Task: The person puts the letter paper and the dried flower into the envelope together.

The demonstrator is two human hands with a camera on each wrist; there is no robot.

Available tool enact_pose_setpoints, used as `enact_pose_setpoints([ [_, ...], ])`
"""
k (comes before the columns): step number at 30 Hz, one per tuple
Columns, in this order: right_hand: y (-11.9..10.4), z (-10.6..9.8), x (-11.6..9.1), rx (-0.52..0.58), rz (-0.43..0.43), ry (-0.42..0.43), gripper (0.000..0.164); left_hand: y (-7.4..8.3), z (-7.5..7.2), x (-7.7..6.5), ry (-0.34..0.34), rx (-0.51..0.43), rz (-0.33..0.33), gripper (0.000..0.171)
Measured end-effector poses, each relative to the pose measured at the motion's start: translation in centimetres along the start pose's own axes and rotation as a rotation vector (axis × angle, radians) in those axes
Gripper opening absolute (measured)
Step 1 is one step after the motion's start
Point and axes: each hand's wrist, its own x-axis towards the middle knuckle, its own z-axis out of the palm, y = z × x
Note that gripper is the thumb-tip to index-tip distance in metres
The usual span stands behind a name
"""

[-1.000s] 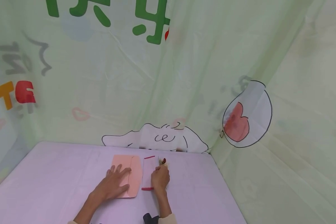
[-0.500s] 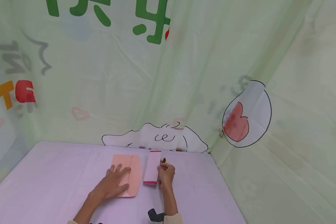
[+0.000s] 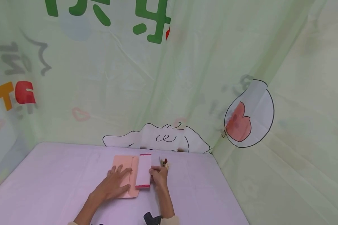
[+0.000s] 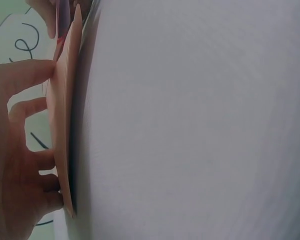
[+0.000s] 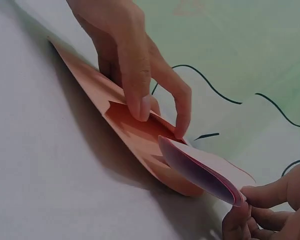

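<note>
A salmon-pink envelope [image 3: 133,175] lies on the table with its flap side toward the right. My left hand [image 3: 114,182] is spread on it, fingertips and thumb pressing it down; the left wrist view shows the envelope [image 4: 65,115] edge-on under them. Between right thumb and fingers, my right hand [image 3: 159,175] pinches a folded pinkish-white card [image 3: 143,171] with red ends. In the right wrist view the folded card [image 5: 205,172] is over the envelope's flap, its far edge near the opening where my left hand [image 5: 135,65] presses.
Just beyond my right hand lies a small dried-flower sprig [image 3: 164,162] with a red bloom. The lilac-covered table [image 3: 202,190] meets a pale green printed curtain [image 3: 124,78] at the back and right.
My right hand has let go of the flower sprig, lifted the folded card and carried it left over the envelope's flap. My left hand stays in place.
</note>
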Motion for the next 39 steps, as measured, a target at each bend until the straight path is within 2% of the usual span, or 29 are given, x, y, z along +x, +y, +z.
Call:
enact_pose_setpoints([
  [6, 0.6, 0.8, -0.2, -0.078, 0.003, 0.016, 0.016, -0.2, 0.0, 0.0, -0.005, -0.01, 0.0, 0.066],
  [10, 0.8, 1.5, -0.3, -0.13, 0.007, 0.061, 0.013, -0.3, 0.0, 0.0, -0.001, -0.009, 0.006, 0.067],
  [17, 0.9, 2.5, -1.2, -0.247, -0.035, 0.132, 0.006, -0.3, 0.1, -0.1, -0.015, 0.005, 0.01, 0.067],
  [22, 0.7, 2.8, -1.3, -0.235, -0.094, 0.123, 0.005, -0.3, -0.1, 0.0, -0.018, 0.006, -0.01, 0.068],
  [25, 0.5, 2.9, -1.4, -0.22, -0.1, 0.098, 0.005, -0.3, -0.1, 0.3, -0.014, 0.004, -0.01, 0.067],
  [29, 0.5, 3.2, -1.5, -0.255, -0.11, 0.073, 0.004, -0.5, 0.0, 0.5, -0.012, 0.002, -0.011, 0.065],
  [33, 0.8, 3.5, -1.4, -0.294, -0.159, 0.088, 0.004, -0.7, 0.1, 0.5, -0.009, 0.004, -0.004, 0.065],
  [39, 1.7, 4.0, -0.8, -0.288, -0.228, 0.119, 0.004, -0.7, 0.1, 0.5, 0.001, 0.006, 0.005, 0.066],
])
